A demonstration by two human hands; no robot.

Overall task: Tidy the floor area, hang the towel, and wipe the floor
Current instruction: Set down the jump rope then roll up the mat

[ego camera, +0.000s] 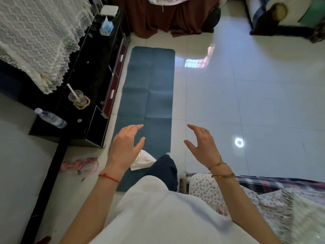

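A long teal mat (149, 88) lies flat on the glossy white tiled floor (246, 103), running away from me beside a black cabinet. A white cloth or tissue (143, 161) lies crumpled on the mat's near end, partly hidden by my left hand. My left hand (125, 147) hovers above the mat's near part, fingers apart and empty. My right hand (202, 143) hangs over the bare tiles just right of the mat, also spread and empty. My dark trouser leg (165, 169) covers the mat's near right corner.
The low black cabinet (91, 71) on the left holds a water bottle (51, 118), a plastic cup with a straw (76, 96) and a tissue box (106, 27). Pink slippers (82, 165) lie on the floor by it. A patterned blanket (263, 196) is at my right.
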